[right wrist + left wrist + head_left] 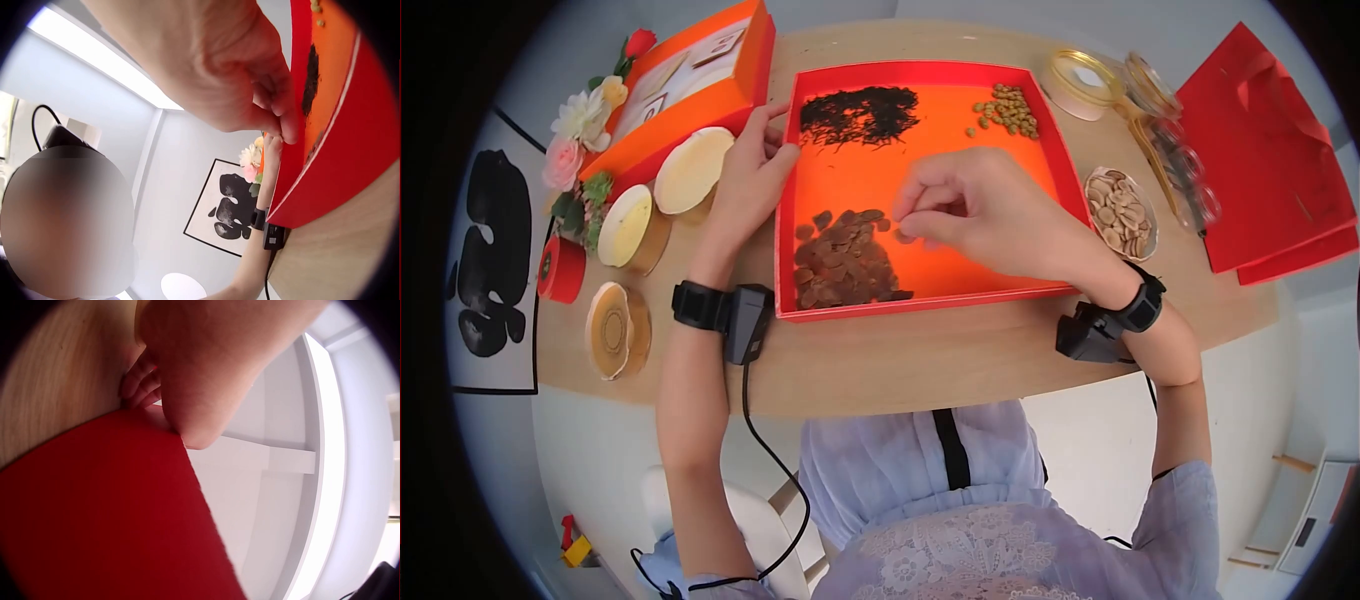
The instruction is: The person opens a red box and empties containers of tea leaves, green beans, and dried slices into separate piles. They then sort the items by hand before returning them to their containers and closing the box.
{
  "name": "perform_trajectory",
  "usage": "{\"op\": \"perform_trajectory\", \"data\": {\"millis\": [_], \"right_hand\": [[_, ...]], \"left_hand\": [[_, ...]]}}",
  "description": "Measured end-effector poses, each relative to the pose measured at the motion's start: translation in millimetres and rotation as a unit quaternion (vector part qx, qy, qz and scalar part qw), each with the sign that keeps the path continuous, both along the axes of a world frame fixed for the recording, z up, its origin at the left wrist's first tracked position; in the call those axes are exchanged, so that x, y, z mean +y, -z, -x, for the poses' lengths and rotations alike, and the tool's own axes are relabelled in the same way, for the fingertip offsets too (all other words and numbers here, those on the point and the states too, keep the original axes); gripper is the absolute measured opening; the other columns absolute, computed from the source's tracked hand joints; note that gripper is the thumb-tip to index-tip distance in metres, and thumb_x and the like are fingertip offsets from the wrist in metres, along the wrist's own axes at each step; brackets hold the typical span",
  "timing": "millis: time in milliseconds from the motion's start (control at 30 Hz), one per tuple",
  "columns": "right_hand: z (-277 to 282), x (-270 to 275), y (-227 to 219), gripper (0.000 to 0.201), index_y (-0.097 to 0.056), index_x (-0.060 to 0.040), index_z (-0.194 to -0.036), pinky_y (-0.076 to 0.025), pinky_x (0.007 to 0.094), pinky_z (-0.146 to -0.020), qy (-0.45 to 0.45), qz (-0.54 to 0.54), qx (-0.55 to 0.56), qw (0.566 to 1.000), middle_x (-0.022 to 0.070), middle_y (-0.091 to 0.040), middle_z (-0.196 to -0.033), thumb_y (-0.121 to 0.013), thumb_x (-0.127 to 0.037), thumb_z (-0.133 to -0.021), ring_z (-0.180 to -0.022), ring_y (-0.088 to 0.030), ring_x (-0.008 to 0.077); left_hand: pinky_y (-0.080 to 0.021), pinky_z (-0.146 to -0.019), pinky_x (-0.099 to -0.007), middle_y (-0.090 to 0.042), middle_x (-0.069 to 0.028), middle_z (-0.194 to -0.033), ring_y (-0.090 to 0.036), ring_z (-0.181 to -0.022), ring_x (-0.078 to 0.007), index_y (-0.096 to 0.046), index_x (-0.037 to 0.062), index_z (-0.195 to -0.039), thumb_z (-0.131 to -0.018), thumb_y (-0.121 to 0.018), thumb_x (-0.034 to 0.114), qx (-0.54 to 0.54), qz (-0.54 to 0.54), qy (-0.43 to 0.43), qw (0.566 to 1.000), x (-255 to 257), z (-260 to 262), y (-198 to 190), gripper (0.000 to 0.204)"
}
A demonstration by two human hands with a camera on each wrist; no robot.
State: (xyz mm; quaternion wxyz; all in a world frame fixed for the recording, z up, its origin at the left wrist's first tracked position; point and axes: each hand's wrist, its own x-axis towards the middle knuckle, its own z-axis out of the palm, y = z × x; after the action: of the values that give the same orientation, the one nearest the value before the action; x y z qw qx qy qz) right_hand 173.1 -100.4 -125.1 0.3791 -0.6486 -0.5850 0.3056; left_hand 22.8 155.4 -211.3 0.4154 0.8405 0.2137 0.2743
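Observation:
A red-walled, orange-lined box (990, 260) lies on the table in front of me. My left hand (750, 175) rests at its left wall, thumb by the rim and fingers (139, 381) down the outside. Over the box's middle, my right hand (990, 215) has curled fingers, with thumb and forefinger tips pinching a small brown flake, mostly hidden. Thin brown flakes (845, 265) are heaped just left of those fingertips, in the box's near left corner. Dark dried strands (860, 115) cover the far left corner, and greenish-brown pellets (1010, 112) sit in the far right one.
Right of the box stands a bowl of pale dried slices (1120, 212), with a gold-rimmed jar (1082, 85) behind it and a red bag (1265, 160) farther right. Several scalloped bowls (628, 228), artificial flowers (582, 120) and an orange box (690, 85) are on the left.

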Motion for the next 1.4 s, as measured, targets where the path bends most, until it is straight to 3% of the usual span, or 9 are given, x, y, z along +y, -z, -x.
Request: {"op": "perform_trajectory", "data": {"millis": [67, 133, 233, 400, 700, 1033, 1100, 1333, 1400], "right_hand": [[7, 11, 3, 0.013, -0.07, 0.0055, -0.099, -0.055, 0.0315, -0.07, -0.009, -0.016, -0.025, 1.0, 0.0141, -0.076, -0.084, -0.063, -0.004, -0.093, -0.076, -0.072, 0.0195], [9, 20, 5, 0.012, -0.07, 0.0055, -0.1, -0.055, 0.0304, -0.07, -0.016, -0.033, -0.05, 0.998, 0.0124, -0.076, -0.084, -0.062, -0.002, -0.095, -0.076, -0.072, 0.0169], [9, 27, 7, 0.015, -0.072, 0.0063, -0.099, -0.056, 0.0335, -0.073, 0.021, -0.062, -0.104, 0.992, 0.0149, -0.075, -0.084, -0.06, -0.002, -0.096, -0.076, -0.072, 0.023], [10, 25, 24, 0.03, -0.066, 0.0057, -0.121, -0.052, 0.043, -0.092, -0.018, -0.045, -0.299, 0.953, 0.0218, -0.066, -0.11, -0.057, 0.001, -0.092, -0.107, -0.064, 0.0352], [7, 23, 20, 0.048, -0.057, 0.0056, -0.133, -0.049, 0.0409, -0.099, -0.144, 0.028, -0.277, 0.95, 0.0186, -0.059, -0.122, -0.051, 0.011, -0.086, -0.117, -0.056, 0.0368], [35, 39, 13, 0.045, -0.059, 0.0051, -0.127, -0.051, 0.0435, -0.092, -0.132, -0.013, -0.348, 0.928, 0.0202, -0.059, -0.112, -0.053, 0.011, -0.083, -0.108, -0.061, 0.0377], [39, 43, -1, 0.041, -0.06, 0.0054, -0.124, -0.05, 0.044, -0.092, -0.169, 0.106, -0.327, 0.924, 0.0193, -0.059, -0.111, -0.054, 0.008, -0.083, -0.11, -0.06, 0.0367], [43, 60, 24, 0.036, -0.063, 0.0047, -0.118, -0.049, 0.045, -0.091, -0.122, 0.018, -0.347, 0.93, 0.0195, -0.06, -0.11, -0.054, 0.005, -0.084, -0.108, -0.06, 0.0359], [47, 66, 22, 0.033, -0.063, 0.0045, -0.117, -0.049, 0.0451, -0.092, -0.183, 0.009, -0.341, 0.922, 0.0199, -0.06, -0.114, -0.055, 0.003, -0.085, -0.108, -0.06, 0.0358]], "left_hand": [[-0.051, -0.074, -0.031, -0.061, -0.0071, -0.089, -0.06, -0.079, -0.0151, -0.052, 0.0024, -0.14, -0.093, -0.061, 0.014, -0.03, -0.01, -0.002, 0.999, 0, -1, 2, 0.049], [-0.048, -0.08, -0.0261, -0.059, -0.0038, -0.096, -0.057, -0.085, -0.0097, -0.05, 0.0031, -0.143, -0.095, -0.057, 0.008, -0.002, 0.001, -0.005, 1.0, -6, -1, -5, 0.049], [-0.048, -0.08, -0.026, -0.059, -0.0038, -0.095, -0.057, -0.085, -0.01, -0.05, 0.0034, -0.142, -0.094, -0.057, 0.009, 0.001, -0.004, -0.009, 1.0, -7, -1, -6, 0.049], [-0.049, -0.078, -0.0268, -0.06, -0.0045, -0.096, -0.057, -0.084, -0.0107, -0.05, 0.0029, -0.141, -0.094, -0.057, 0.009, 0.005, -0.009, -0.015, 1.0, -9, -1, -7, 0.048], [-0.049, -0.077, -0.0267, -0.06, -0.0048, -0.096, -0.057, -0.084, -0.0108, -0.05, 0.0036, -0.142, -0.094, -0.057, 0.009, 0.012, -0.024, -0.022, 0.999, -9, -2, -7, 0.049], [-0.049, -0.077, -0.0277, -0.06, -0.0056, -0.093, -0.057, -0.082, -0.012, -0.05, 0.0038, -0.142, -0.092, -0.058, 0.008, 0.009, -0.016, -0.023, 1.0, -10, -3, -10, 0.05], [-0.05, -0.078, -0.0283, -0.06, -0.0058, -0.093, -0.058, -0.082, -0.0124, -0.05, 0.0038, -0.142, -0.092, -0.059, 0.009, 0.009, -0.008, -0.019, 1.0, -10, -2, -11, 0.051], [-0.05, -0.078, -0.0286, -0.061, -0.0065, -0.094, -0.058, -0.082, -0.0136, -0.05, 0.0038, -0.142, -0.092, -0.058, 0.009, -0.003, -0.02, -0.009, 1.0, -10, -6, -4, 0.051], [-0.053, -0.071, -0.0374, -0.066, -0.0138, -0.087, -0.065, -0.076, -0.023, -0.052, 0.0024, -0.138, -0.09, -0.061, 0.012, -0.036, -0.037, -0.008, 0.999, -6, -4, -6, 0.049]]}}
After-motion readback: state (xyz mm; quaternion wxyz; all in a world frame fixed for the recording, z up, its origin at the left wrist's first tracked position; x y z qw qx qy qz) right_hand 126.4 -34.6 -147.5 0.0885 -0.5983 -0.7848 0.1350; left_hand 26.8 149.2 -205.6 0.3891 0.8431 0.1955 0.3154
